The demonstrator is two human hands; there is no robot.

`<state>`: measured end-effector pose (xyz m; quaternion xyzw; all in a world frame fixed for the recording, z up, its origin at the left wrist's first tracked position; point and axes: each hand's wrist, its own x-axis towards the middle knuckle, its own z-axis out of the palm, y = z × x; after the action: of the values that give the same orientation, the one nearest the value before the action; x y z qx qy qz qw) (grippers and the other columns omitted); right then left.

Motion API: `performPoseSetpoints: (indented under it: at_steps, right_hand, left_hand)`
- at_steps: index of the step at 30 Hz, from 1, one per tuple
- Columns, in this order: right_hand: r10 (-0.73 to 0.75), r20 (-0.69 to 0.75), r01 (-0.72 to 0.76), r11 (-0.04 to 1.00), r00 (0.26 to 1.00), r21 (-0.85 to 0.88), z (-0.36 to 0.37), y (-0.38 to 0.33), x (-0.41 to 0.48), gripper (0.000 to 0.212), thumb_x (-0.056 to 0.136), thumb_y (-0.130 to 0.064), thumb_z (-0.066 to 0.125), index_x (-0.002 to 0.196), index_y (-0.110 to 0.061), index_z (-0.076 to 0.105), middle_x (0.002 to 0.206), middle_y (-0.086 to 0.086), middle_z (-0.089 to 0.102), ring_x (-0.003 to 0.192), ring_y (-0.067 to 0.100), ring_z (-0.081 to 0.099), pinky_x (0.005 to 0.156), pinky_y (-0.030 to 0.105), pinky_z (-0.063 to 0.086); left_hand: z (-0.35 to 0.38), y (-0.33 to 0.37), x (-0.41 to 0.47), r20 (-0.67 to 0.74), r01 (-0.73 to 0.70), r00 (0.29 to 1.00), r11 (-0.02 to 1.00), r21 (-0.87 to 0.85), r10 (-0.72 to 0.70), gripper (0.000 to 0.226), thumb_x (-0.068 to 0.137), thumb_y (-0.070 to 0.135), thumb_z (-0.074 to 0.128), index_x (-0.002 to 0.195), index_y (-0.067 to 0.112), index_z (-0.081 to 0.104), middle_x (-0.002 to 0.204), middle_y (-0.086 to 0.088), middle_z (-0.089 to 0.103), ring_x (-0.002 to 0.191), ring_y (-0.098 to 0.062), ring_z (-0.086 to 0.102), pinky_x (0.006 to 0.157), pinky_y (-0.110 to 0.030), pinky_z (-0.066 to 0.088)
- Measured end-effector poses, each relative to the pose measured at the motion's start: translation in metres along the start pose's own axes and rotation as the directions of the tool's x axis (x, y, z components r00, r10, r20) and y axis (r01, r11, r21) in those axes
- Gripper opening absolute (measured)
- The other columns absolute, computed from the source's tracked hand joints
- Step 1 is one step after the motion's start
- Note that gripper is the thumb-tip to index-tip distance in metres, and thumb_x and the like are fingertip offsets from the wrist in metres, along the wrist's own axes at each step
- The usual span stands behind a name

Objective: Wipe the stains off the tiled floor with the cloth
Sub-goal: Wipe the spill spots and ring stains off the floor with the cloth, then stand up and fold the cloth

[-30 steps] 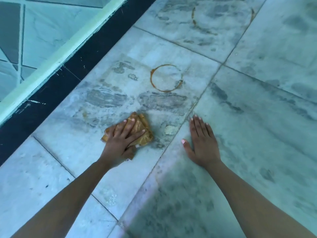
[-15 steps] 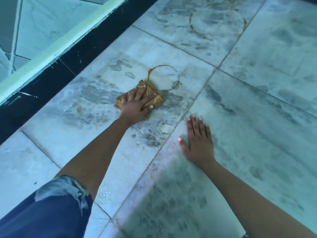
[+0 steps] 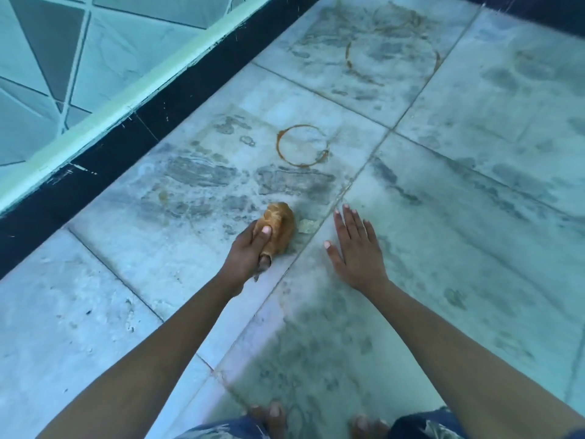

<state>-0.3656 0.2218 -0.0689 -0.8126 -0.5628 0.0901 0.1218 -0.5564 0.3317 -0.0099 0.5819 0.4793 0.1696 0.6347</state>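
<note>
My left hand (image 3: pixel 250 251) grips a bunched-up orange-brown cloth (image 3: pixel 279 223) and presses it on the pale marble floor tile (image 3: pixel 152 242). My right hand (image 3: pixel 356 251) lies flat on the neighbouring tile, fingers spread, holding nothing. A brown ring stain (image 3: pixel 302 145) sits on the tile beyond the cloth. A larger, fainter ring stain (image 3: pixel 392 55) marks the tile farther away. Grey smears (image 3: pixel 202 172) spread left of the small ring. A small pale patch (image 3: pixel 306 225) lies just right of the cloth.
A dark skirting band (image 3: pixel 104 156) and a light green ledge (image 3: pixel 133 93) run along the left, below a patterned wall (image 3: pixel 47 52). My bare toes (image 3: pixel 272 416) and denim-clad knees (image 3: pixel 421 423) show at the bottom edge.
My left hand pulled the cloth back from the small ring stain toward me and bunched it into a fist grip. My right hand stayed planted.
</note>
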Motion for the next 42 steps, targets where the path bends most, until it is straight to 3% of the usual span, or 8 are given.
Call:
performPoseSetpoints:
  at_steps: [3, 6, 15, 23, 30, 34, 36, 42]
  right_hand:
    - [-0.038, -0.039, 0.039, 0.999, 0.998, 0.021, -0.021, -0.009, 0.004, 0.065, 0.094, -0.044, 0.022, 0.146, -0.005, 0.028, 0.153, 0.015, 0.026, 0.142, 0.028, 0.023, 0.114, 0.036, 0.003]
    - [-0.09, -0.107, 0.101, 0.991, 0.99, 0.092, -0.051, -0.018, 0.018, 0.067, 0.093, -0.046, 0.024, 0.147, -0.007, 0.028, 0.154, 0.014, 0.026, 0.142, 0.027, 0.022, 0.116, 0.037, 0.008]
    - [-0.017, -0.348, 0.166, 0.899, 0.937, 0.405, -0.12, -0.046, 0.09, 0.064, 0.092, -0.039, 0.035, 0.146, -0.005, 0.029, 0.151, 0.01, 0.034, 0.14, 0.021, 0.027, 0.115, 0.041, 0.022]
    - [0.103, -0.381, 0.125, 0.839, 0.919, 0.529, -0.245, -0.088, 0.12, 0.056, 0.093, -0.035, 0.037, 0.142, -0.008, 0.037, 0.144, 0.006, 0.044, 0.135, 0.017, 0.036, 0.112, 0.034, 0.026]
    - [0.2, -0.368, 0.058, 0.809, 0.908, 0.584, -0.419, -0.14, 0.096, 0.055, 0.092, -0.037, 0.039, 0.141, -0.012, 0.041, 0.138, -0.009, 0.044, 0.132, 0.011, 0.038, 0.111, 0.032, 0.029]
    - [0.219, -0.331, 0.023, 0.803, 0.918, 0.596, -0.517, -0.173, 0.059, 0.055, 0.093, -0.038, 0.038, 0.142, -0.012, 0.04, 0.142, 0.001, 0.047, 0.134, 0.017, 0.04, 0.11, 0.042, 0.033]
    - [0.23, -0.321, 0.013, 0.794, 0.919, 0.608, -0.569, -0.191, 0.037, 0.055, 0.094, -0.039, 0.038, 0.143, -0.014, 0.038, 0.143, 0.001, 0.046, 0.134, 0.016, 0.039, 0.109, 0.044, 0.034]
    - [0.317, -0.256, -0.042, 0.698, 0.913, 0.715, -0.715, -0.249, -0.025, 0.054, 0.093, -0.039, 0.041, 0.143, -0.017, 0.038, 0.143, -0.002, 0.045, 0.133, 0.008, 0.038, 0.109, 0.022, 0.029]
  left_hand:
    - [-0.009, 0.033, 0.003, 0.088, 0.201, 0.979, 0.778, -0.595, -0.186, 0.033, 0.1, 0.034, 0.037, 0.11, 0.01, 0.057, 0.088, -0.011, 0.073, 0.075, -0.022, 0.071, 0.058, -0.03, 0.056]
    - [-0.017, 0.057, 0.007, 0.151, 0.229, 0.972, 0.6, -0.767, -0.178, 0.043, 0.098, 0.039, 0.036, 0.118, 0.007, 0.056, 0.096, -0.017, 0.071, 0.084, -0.029, 0.071, 0.067, -0.041, 0.059]
    - [-0.014, 0.137, 0.05, 0.188, 0.205, 0.978, 0.542, -0.815, -0.087, 0.051, 0.093, 0.042, 0.037, 0.124, 0.006, 0.054, 0.118, -0.021, 0.059, 0.107, -0.035, 0.057, 0.099, -0.046, 0.041]
    - [-0.027, 0.255, 0.043, 0.225, 0.259, 0.966, 0.52, -0.814, -0.129, 0.06, 0.089, 0.045, 0.039, 0.135, 0.007, 0.048, 0.129, -0.023, 0.054, 0.112, -0.037, 0.055, 0.096, -0.048, 0.046]
    - [-0.048, 0.414, -0.048, 0.135, 0.195, 0.98, 0.564, -0.803, -0.146, 0.054, 0.094, 0.039, 0.034, 0.079, 0.012, 0.078, 0.089, -0.015, 0.072, 0.078, -0.028, 0.07, 0.074, -0.04, 0.058]
    - [-0.057, 0.51, -0.122, 0.132, 0.191, 0.981, 0.557, -0.808, -0.145, 0.045, 0.092, 0.04, 0.038, 0.105, 0.009, 0.067, 0.101, -0.018, 0.069, 0.087, -0.031, 0.068, 0.081, -0.043, 0.055]
    - [-0.061, 0.557, -0.163, 0.127, 0.182, 0.982, 0.547, -0.817, -0.137, 0.046, 0.093, 0.04, 0.037, 0.103, 0.008, 0.069, 0.102, -0.018, 0.068, 0.087, -0.032, 0.069, 0.08, -0.044, 0.056]
    - [-0.065, 0.674, -0.283, 0.217, 0.226, 0.973, 0.523, -0.822, -0.079, 0.05, 0.095, 0.041, 0.035, 0.094, 0.007, 0.072, 0.1, -0.019, 0.067, 0.092, -0.034, 0.065, 0.087, -0.045, 0.051]
